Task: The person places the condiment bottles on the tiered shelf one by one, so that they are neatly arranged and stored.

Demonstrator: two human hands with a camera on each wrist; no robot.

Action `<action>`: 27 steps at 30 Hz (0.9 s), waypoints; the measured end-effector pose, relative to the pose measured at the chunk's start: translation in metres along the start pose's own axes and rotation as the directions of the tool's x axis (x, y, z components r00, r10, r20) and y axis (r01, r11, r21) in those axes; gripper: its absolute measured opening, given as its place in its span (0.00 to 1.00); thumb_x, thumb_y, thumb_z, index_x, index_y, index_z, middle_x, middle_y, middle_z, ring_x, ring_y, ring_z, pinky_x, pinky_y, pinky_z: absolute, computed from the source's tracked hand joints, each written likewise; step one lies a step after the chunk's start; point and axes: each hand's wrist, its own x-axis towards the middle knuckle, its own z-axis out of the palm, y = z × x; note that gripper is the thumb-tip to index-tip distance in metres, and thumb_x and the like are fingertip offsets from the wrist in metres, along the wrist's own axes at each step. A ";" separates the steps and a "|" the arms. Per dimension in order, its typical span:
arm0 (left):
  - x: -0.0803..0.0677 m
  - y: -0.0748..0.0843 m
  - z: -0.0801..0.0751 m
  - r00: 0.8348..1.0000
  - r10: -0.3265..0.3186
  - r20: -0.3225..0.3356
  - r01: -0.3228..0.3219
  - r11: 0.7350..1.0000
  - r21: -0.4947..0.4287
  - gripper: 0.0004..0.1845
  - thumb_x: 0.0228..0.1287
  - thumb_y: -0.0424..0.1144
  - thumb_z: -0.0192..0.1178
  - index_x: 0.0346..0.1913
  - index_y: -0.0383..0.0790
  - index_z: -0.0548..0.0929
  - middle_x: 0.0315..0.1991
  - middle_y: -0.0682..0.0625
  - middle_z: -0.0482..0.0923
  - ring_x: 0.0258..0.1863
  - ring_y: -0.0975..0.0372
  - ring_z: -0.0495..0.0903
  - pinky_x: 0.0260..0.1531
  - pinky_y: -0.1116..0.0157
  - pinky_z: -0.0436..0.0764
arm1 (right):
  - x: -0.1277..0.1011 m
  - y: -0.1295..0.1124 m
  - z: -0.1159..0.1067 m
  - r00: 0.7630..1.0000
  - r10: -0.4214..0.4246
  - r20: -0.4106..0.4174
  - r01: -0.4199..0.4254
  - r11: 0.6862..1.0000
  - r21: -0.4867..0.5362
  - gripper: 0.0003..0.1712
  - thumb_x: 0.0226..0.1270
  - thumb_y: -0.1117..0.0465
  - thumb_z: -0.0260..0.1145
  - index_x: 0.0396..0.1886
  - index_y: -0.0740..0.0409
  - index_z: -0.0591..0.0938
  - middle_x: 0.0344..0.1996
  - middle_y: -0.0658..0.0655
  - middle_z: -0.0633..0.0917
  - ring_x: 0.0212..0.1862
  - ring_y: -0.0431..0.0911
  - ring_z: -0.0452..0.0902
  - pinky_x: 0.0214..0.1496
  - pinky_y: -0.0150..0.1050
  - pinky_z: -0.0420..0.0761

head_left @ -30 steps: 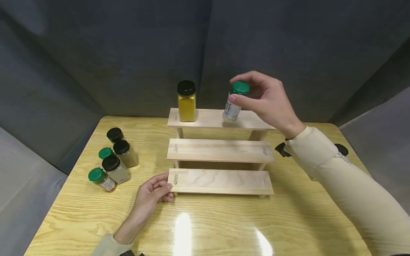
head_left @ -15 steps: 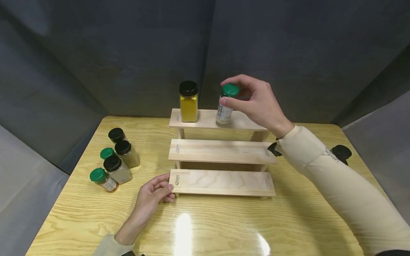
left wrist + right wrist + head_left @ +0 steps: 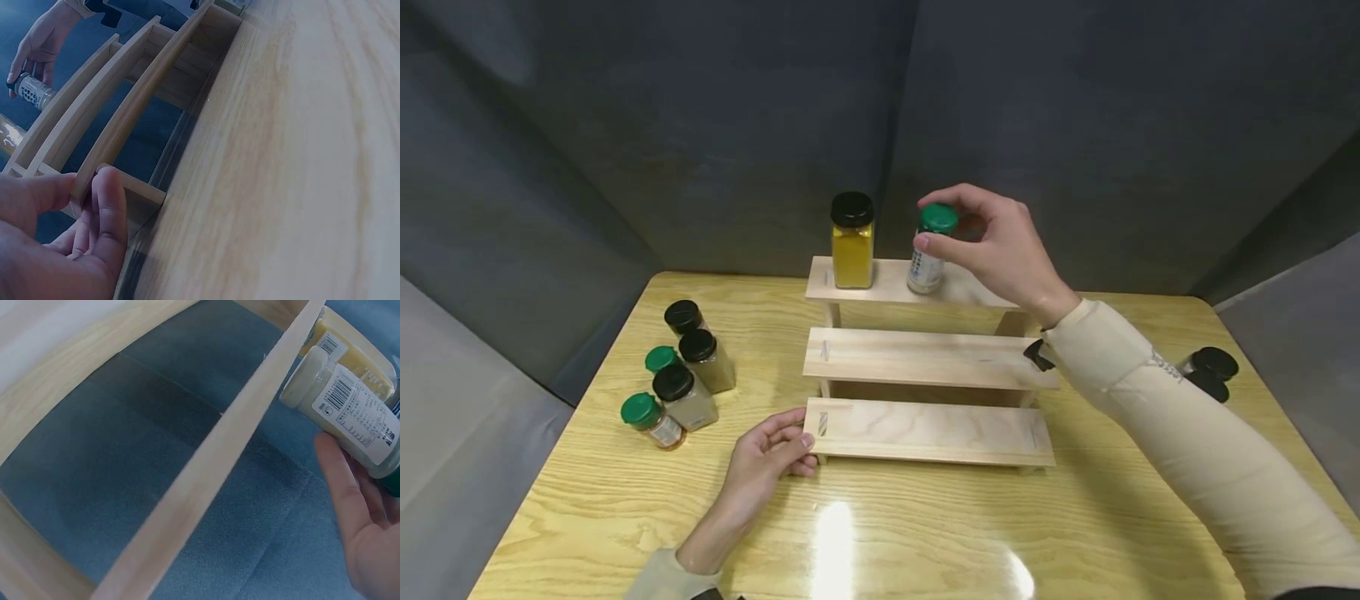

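Note:
A three-tier wooden rack [image 3: 928,429] stands on the table. At its left end, my left hand [image 3: 758,462] pinches the lowest shelf between thumb and fingers; the left wrist view shows the thumb and fingers on both sides of that board [image 3: 125,119]. My right hand [image 3: 1003,246] grips a small spice jar [image 3: 925,273] with a green cap and white label, upright at the top shelf [image 3: 887,282], its base right at the board. To its left on that shelf stands a black-capped jar [image 3: 853,254] of yellow contents. In the right wrist view the labelled jar [image 3: 359,412] overlaps the yellow one [image 3: 350,353].
Several spice jars cluster on the table's left, among them a green-capped jar [image 3: 653,421] and a black-capped jar [image 3: 687,398]. More black-capped jars [image 3: 1213,364] sit at the far right, partly behind my right sleeve [image 3: 1150,400]. Dark curtains [image 3: 760,125] hang behind the table.
My right hand has carried the green-capped jar leftward along the top shelf and lowered it toward the board. My left hand keeps its pinch on the lowest shelf.

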 end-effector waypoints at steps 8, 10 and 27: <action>0.001 0.000 0.001 1.000 -0.005 0.006 0.005 1.000 0.007 0.27 0.78 0.21 0.61 0.75 0.20 0.70 0.44 0.43 0.81 0.35 0.60 0.88 0.40 0.67 0.93 | 0.000 0.003 0.001 1.000 0.009 -0.006 -0.009 1.000 -0.002 0.21 0.74 0.56 0.78 0.63 0.55 0.88 0.48 0.53 0.89 0.43 0.52 0.87 0.46 0.35 0.86; 0.001 0.000 0.001 1.000 -0.005 0.006 0.005 1.000 0.006 0.26 0.78 0.21 0.60 0.75 0.20 0.70 0.44 0.43 0.81 0.35 0.60 0.87 0.39 0.67 0.93 | -0.001 0.003 0.002 1.000 0.018 -0.006 -0.018 1.000 0.004 0.21 0.74 0.56 0.78 0.63 0.55 0.88 0.48 0.53 0.89 0.43 0.52 0.87 0.46 0.35 0.86; -0.002 0.003 0.001 1.000 0.018 0.019 -0.018 1.000 0.003 0.27 0.78 0.21 0.61 0.75 0.18 0.69 0.43 0.43 0.81 0.35 0.60 0.88 0.39 0.68 0.92 | 0.001 0.003 0.003 0.997 0.075 0.034 -0.074 0.997 -0.022 0.25 0.75 0.55 0.77 0.68 0.52 0.84 0.52 0.52 0.87 0.45 0.52 0.85 0.52 0.40 0.83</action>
